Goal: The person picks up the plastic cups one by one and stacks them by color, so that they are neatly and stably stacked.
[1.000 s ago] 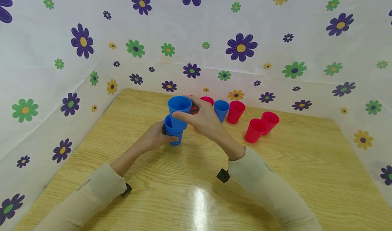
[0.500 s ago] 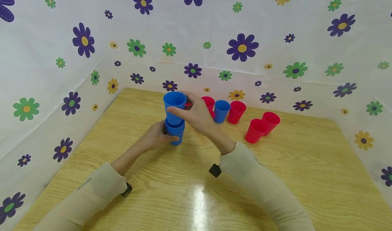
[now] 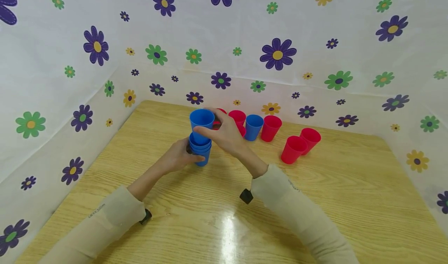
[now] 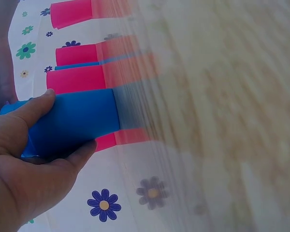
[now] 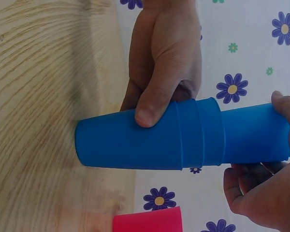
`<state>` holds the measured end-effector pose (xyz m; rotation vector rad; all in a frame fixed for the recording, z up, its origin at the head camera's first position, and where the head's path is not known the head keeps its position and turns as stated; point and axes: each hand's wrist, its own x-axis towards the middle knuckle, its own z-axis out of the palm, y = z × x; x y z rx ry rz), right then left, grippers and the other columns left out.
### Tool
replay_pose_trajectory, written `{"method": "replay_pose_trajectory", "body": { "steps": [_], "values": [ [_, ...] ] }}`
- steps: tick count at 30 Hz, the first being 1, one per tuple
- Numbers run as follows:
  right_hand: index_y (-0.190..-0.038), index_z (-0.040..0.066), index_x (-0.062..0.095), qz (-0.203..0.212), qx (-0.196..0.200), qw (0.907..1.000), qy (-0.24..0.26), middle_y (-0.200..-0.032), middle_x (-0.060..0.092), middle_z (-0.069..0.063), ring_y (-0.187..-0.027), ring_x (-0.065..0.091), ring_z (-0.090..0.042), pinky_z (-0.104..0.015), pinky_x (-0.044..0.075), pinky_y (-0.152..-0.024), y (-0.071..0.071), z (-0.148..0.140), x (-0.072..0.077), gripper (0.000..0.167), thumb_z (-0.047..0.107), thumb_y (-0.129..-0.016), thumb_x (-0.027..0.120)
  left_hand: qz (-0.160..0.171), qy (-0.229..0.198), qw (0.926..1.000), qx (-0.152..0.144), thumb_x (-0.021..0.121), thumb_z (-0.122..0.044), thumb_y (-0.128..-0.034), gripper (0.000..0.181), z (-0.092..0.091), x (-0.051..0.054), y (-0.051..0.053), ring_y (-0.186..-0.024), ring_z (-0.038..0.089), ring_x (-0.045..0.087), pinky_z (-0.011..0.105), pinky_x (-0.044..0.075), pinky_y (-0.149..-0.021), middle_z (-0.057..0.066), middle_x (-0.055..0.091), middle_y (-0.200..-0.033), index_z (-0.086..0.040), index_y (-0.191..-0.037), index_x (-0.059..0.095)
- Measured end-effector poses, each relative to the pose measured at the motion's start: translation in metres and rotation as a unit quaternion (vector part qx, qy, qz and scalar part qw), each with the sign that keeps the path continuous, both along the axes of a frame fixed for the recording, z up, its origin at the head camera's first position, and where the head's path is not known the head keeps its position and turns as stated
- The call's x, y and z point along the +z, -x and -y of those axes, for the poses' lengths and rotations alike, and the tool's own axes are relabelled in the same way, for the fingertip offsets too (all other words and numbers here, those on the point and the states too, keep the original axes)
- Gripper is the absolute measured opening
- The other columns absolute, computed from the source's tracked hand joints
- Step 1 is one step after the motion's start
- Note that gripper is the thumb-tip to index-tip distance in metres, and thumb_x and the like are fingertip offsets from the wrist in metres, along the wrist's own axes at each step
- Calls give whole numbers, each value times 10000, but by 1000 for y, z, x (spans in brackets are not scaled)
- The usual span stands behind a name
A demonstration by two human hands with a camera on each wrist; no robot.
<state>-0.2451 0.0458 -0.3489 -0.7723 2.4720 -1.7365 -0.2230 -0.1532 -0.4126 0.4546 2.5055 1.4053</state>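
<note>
Two pale sleeves (image 3: 101, 217), nearest the viewer, reaching in from either side toward the blue stack (image 5: 154, 142), landmark for all places below.

Left hand (image 3: 176, 157): at the stack's left, fingers clamped round it. Stack: nested cups, three rims showing, roughly upright over the wood-grained counter (image 3: 224, 201); whether its base touches cannot be told.

Right hand (image 3: 229, 135): above and right of the stack, fingers clamped on one blue upper cup (image 5: 253, 135), its lower part inside the stack's mouth.

Handling, as judged for nesting: line up both axes, lower the cup straight, press lightly until the rims sit evenly; a tilt could bind the walls. A steady left grip, short of squeezing the cups out of round, should serve.

Two red cups (image 3: 293, 149), close together, well right of the stack.

One blue cup (image 3: 252, 128), behind and right of the stack; further red cups (image 3: 270, 128) either side, some partly hidden by the right hand.

One flowered sheet (image 3: 196, 23), farthest behind.
</note>
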Motion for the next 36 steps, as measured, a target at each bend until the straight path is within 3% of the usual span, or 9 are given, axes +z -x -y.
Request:
{"method": "replay_pose_trajectory", "body": {
  "steps": [19, 24, 29, 36],
  "values": [
    [-1480, 93, 524, 65, 33, 9999, -120, -1339, 641, -69, -1157, 609, -254, -439, 555, -932, -1, 0, -15, 656, 298, -916, 788, -62, -104, 9999, -59, 743, -147, -970, 768, 0, -4, 2, -1335, 468, 521, 607, 404, -1119, 281, 505, -1473, 46, -1558, 288],
    [-1497, 79, 500, 130, 123, 9998, -111, -1379, 621, -89, -1202, 611, -285, -451, 548, -979, -1, -1, -19, 682, 285, -916, 793, -42, -103, 9999, -44, 748, -149, -967, 761, 0, -4, 2, -1338, 469, 519, 608, 398, -1123, 284, 506, -1474, 52, -1551, 304],
    [-1524, 59, 460, 181, 267, 9994, -131, -1464, 566, -115, -1277, 579, -294, -476, 512, -1046, -3, -6, -28, 729, 270, -914, 799, -37, -72, 10000, 3, 757, -148, -958, 748, -1, -3, 1, -1349, 463, 513, 605, 390, -1131, 273, 502, -1487, 44, -1542, 330],
    [-1507, 90, 500, 265, 191, 9995, -30, -1453, 583, -79, -1289, 574, -307, -447, 538, -1010, -5, -21, -28, 635, 275, -955, 752, 79, 91, 9998, 179, 771, -152, -947, 741, -3, -3, 1, -1333, 452, 524, 594, 398, -1130, 261, 524, -1462, 35, -1528, 351]
  ]
}}
